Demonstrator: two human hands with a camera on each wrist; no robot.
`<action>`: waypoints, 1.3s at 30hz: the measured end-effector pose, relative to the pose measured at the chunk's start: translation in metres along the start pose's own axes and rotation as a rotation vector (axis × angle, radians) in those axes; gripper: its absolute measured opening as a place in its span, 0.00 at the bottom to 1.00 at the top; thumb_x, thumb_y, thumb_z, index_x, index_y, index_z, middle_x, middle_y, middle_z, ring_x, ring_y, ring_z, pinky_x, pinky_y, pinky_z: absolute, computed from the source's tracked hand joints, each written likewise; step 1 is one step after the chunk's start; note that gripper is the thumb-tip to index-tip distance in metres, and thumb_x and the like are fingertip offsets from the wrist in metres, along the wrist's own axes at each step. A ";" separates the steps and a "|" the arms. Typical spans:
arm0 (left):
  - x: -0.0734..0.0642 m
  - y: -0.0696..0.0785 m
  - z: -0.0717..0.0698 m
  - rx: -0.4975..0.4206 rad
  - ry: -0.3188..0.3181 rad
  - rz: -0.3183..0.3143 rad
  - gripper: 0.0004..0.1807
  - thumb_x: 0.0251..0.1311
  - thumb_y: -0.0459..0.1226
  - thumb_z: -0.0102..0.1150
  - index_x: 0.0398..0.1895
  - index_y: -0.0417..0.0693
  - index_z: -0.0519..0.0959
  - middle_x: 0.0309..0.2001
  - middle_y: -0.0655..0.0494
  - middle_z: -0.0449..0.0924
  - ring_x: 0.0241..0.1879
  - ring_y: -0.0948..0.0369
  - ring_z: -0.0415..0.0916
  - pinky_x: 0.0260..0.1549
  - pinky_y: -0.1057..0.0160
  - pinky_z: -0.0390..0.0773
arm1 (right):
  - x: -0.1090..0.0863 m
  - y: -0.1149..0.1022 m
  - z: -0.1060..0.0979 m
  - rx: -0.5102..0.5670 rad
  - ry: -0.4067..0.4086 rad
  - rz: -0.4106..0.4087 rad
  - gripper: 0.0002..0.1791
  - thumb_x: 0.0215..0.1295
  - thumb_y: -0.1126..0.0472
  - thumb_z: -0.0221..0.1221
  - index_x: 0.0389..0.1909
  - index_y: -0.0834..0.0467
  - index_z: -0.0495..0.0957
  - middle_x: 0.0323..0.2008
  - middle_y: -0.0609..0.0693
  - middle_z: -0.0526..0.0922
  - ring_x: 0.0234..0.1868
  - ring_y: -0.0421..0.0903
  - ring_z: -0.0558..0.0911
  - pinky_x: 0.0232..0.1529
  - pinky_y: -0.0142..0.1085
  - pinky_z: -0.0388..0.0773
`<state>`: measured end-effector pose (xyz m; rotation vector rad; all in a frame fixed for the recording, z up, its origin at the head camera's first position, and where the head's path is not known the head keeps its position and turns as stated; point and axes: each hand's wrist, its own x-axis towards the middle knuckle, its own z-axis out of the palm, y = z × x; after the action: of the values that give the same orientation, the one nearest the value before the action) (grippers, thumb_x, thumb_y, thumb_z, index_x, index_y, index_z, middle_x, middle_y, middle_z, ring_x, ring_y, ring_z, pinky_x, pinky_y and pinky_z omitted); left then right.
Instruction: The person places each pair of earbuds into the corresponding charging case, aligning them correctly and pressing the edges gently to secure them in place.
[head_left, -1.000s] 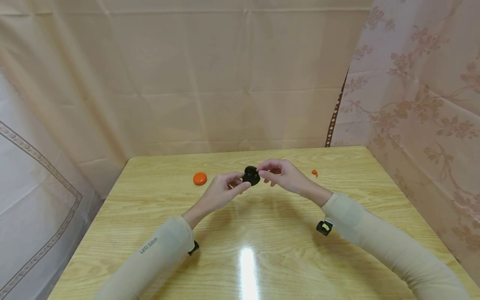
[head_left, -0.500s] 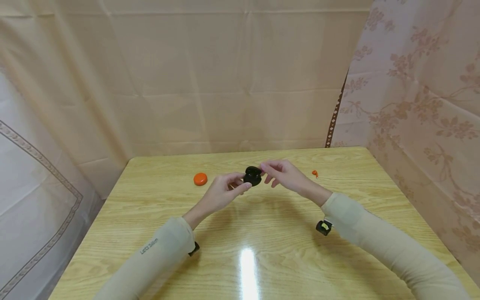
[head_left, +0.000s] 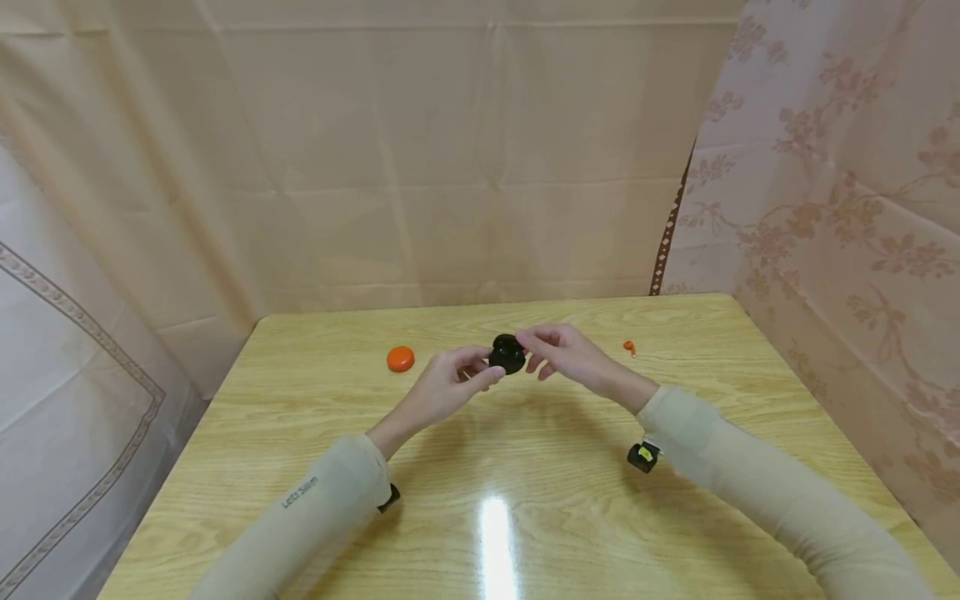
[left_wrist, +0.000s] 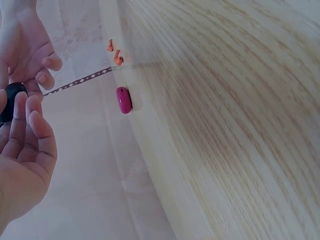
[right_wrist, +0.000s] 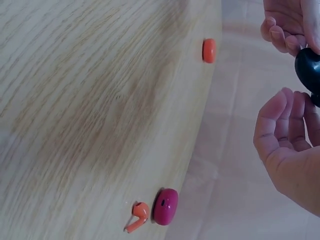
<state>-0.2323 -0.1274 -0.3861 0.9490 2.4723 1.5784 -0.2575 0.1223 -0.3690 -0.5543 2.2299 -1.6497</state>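
Note:
My left hand [head_left: 442, 385] grips the body of a small rounded black earbud case [head_left: 507, 360], raised above the table. The case's lid stands raised, with a notch between lid and body. From the right, my right hand [head_left: 570, 357] meets the lid's edge with thumb and index fingertip together; its other fingers curl loosely below. In the right wrist view the black case [right_wrist: 307, 70] is cut by the frame edge, between my left hand [right_wrist: 287, 27] above and my right hand [right_wrist: 292, 150] below. Whether an earbud is inside is hidden.
An orange round case [head_left: 401, 358] lies on the wooden table [head_left: 315, 417], left of the hands. Orange earbuds [left_wrist: 118, 57] lie toward the right, near a magenta case [left_wrist: 124, 100] that the head view does not show. Curtains border the table's back and sides.
The black case has shifted slightly right in my left hand. My right fingertips drew a little away from it, then came back to the lid's edge.

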 end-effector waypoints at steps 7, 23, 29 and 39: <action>0.002 0.001 -0.001 0.028 -0.013 -0.025 0.21 0.70 0.46 0.63 0.59 0.43 0.81 0.35 0.59 0.86 0.31 0.60 0.81 0.31 0.60 0.81 | 0.001 0.000 0.003 0.137 -0.023 0.047 0.28 0.77 0.45 0.55 0.62 0.65 0.77 0.43 0.56 0.83 0.40 0.50 0.80 0.37 0.38 0.83; 0.002 0.006 0.000 0.062 -0.020 -0.007 0.16 0.70 0.45 0.63 0.52 0.46 0.85 0.32 0.61 0.86 0.27 0.60 0.79 0.22 0.63 0.78 | 0.000 0.001 0.006 0.221 -0.082 0.072 0.28 0.77 0.46 0.54 0.63 0.66 0.75 0.46 0.57 0.83 0.39 0.49 0.79 0.37 0.36 0.81; 0.003 0.002 0.001 0.047 -0.018 0.007 0.17 0.71 0.45 0.62 0.55 0.46 0.84 0.35 0.58 0.87 0.31 0.62 0.82 0.28 0.61 0.82 | -0.002 -0.001 0.003 0.181 -0.080 0.074 0.28 0.78 0.45 0.54 0.61 0.65 0.75 0.47 0.59 0.81 0.41 0.49 0.79 0.40 0.39 0.82; 0.002 0.003 0.002 0.036 -0.013 0.022 0.15 0.71 0.43 0.62 0.54 0.46 0.84 0.36 0.51 0.87 0.31 0.61 0.81 0.29 0.62 0.82 | -0.004 0.000 0.004 0.175 -0.065 0.070 0.25 0.77 0.46 0.54 0.59 0.63 0.77 0.47 0.58 0.81 0.41 0.51 0.80 0.39 0.38 0.82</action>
<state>-0.2318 -0.1238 -0.3840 0.9912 2.4985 1.5341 -0.2523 0.1211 -0.3695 -0.4720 2.0113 -1.7442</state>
